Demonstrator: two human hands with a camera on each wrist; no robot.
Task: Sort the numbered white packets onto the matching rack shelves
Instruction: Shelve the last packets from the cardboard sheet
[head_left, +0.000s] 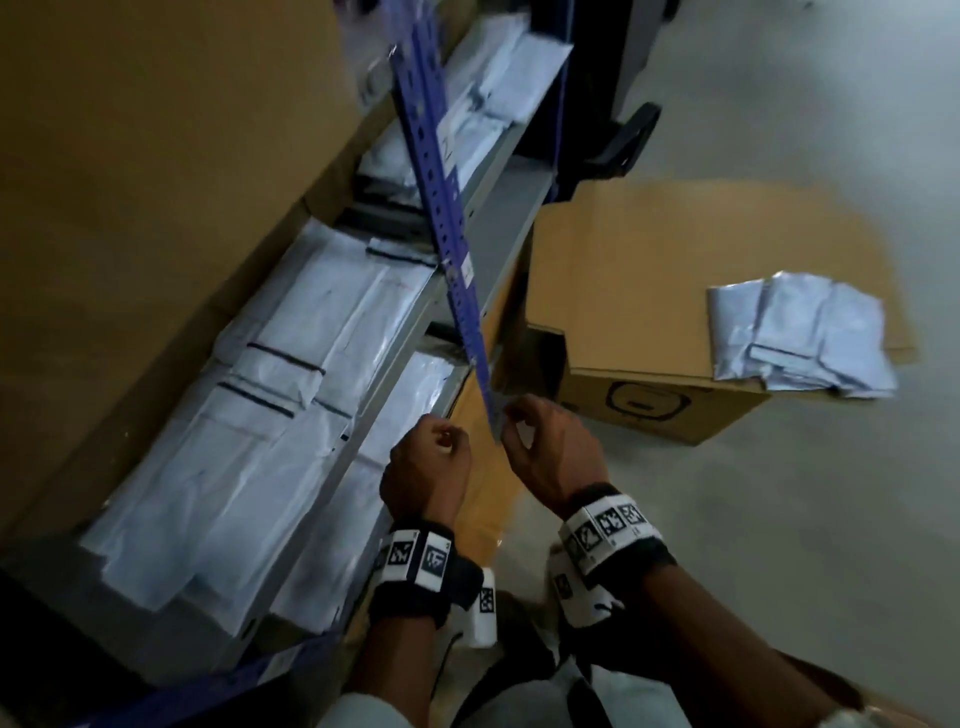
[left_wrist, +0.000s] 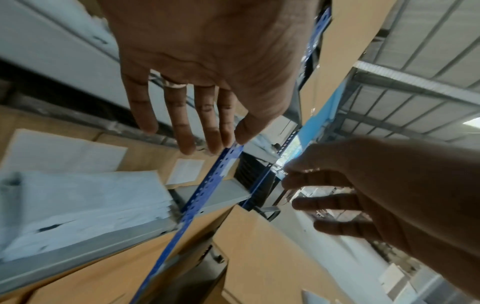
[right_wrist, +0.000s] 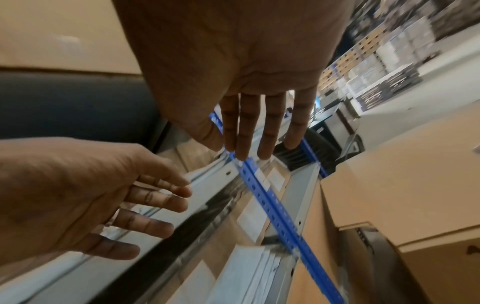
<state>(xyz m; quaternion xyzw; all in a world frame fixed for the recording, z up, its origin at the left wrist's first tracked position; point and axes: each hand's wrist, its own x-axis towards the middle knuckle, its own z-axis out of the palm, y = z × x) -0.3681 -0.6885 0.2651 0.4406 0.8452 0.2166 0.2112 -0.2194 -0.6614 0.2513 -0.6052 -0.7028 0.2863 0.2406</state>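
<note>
Both hands, left hand (head_left: 427, 464) and right hand (head_left: 549, 451), are loose and empty by the blue post (head_left: 441, 208), so they could bump it.

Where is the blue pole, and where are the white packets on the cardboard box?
blue pole (head_left: 441, 171), head view, on its holed middle stretch.
white packets (head_left: 800, 332), head view, middle of the pile.
cardboard box (head_left: 649, 270), head view, bare top flap.

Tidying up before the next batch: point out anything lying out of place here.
A loose pile of white plastic packets sits unsorted on the flattened brown cardboard box, off the blue-posted metal rack. Nothing looks spilled or damaged.
</note>
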